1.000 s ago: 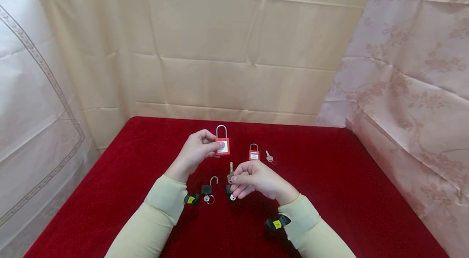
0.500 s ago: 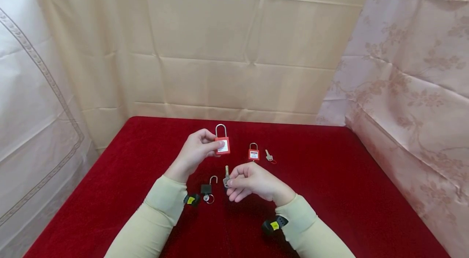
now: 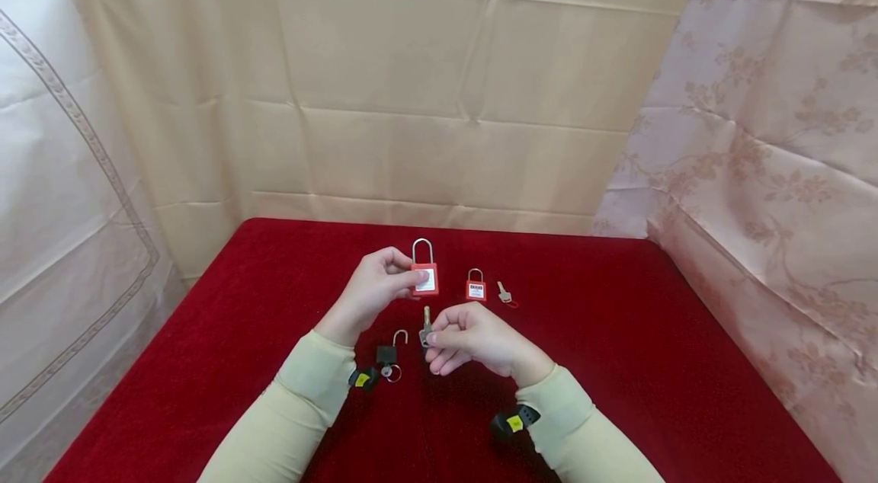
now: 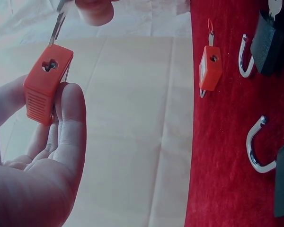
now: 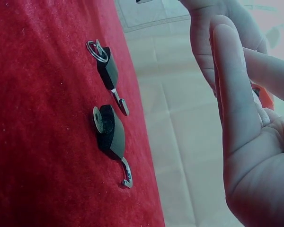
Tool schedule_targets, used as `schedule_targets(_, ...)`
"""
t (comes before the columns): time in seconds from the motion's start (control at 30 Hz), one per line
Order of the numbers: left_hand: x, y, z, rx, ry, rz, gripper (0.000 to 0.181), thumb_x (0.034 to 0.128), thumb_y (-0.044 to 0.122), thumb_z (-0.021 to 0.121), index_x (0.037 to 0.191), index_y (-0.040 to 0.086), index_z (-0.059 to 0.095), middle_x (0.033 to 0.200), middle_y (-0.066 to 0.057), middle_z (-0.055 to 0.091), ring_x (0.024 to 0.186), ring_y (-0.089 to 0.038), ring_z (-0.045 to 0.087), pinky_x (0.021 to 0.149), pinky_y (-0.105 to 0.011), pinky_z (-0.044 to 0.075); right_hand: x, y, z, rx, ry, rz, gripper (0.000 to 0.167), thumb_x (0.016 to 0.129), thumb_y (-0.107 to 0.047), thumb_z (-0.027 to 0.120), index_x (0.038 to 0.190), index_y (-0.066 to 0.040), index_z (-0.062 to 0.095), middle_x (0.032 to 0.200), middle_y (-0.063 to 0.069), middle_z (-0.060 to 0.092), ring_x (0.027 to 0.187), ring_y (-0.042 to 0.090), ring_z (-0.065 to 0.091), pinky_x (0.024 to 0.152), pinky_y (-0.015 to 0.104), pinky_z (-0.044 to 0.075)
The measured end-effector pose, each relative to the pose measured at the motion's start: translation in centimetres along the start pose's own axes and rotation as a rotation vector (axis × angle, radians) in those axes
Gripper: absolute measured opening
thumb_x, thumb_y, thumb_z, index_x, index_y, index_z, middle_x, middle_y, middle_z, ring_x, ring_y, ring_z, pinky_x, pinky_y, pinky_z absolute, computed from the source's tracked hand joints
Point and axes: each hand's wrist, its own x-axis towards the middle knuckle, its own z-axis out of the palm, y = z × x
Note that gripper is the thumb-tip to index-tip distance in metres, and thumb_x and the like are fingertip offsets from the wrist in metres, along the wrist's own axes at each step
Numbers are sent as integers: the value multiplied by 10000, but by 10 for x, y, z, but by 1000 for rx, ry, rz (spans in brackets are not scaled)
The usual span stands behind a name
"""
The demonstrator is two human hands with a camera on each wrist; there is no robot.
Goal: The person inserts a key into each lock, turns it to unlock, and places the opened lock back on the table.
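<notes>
Between thumb and fingers, my left hand grips a red padlock with a white label, its shackle pointing up. In the left wrist view the red padlock's underside shows a keyhole, and a key blade is close to it; whether they touch I cannot tell. Below and right of that padlock, my right hand pinches a silver key by its head, blade upward. In the right wrist view the right hand hides the key.
A second red padlock lies behind my right hand, with a loose key on a red ring beside it. Nearer on the red cloth are two black padlocks with open shackles and keys in them, one at left, another under my right hand.
My right hand has moved left with the key, over the second black padlock. My left hand and its red padlock have shifted slightly right and down.
</notes>
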Motion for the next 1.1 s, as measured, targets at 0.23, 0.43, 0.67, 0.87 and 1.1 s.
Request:
schedule_targets(0.23,0,-1,2,6,-2,1,250,885,59,774,1039,-46,607,903,-146,709,785,-217,688,749,-373,602,0,-1,-1,15,8,-6,116,981,-68,666,1012,43,657,903,201,734,766,242,744,736,410,612)
schedule_targets(0.43,-2,1,4,15,-13,-3,237,894,67,770,1044,-39,619,922,-136,727,798,-204,704,758,-356,605,1,0,-2,23,4,-21,106,982,-52,656,1001,52,651,880,187,733,756,234,743,721,395,614)
schedule_targets(0.67,-3,1,5,40,-27,3,252,886,101,789,1024,-31,625,875,-125,719,754,-195,690,729,-340,601,0,-1,-2,14,27,-13,133,987,-58,652,1025,70,648,892,213,724,758,247,744,713,390,615)
schedule_targets(0.87,-3,-1,5,57,-31,-8,275,889,127,795,1043,-26,625,889,-129,715,762,-208,689,737,-338,598,-1,-3,-3,3,54,-8,144,987,-70,657,1042,63,653,893,189,729,769,228,744,715,387,616)
schedule_targets(1.1,-3,-2,7,59,-35,-5,271,889,121,791,1043,-28,625,880,-118,713,742,-200,688,731,-341,598,-1,-3,-4,12,57,-8,149,988,-71,658,1058,61,652,898,185,732,773,219,746,718,382,615)
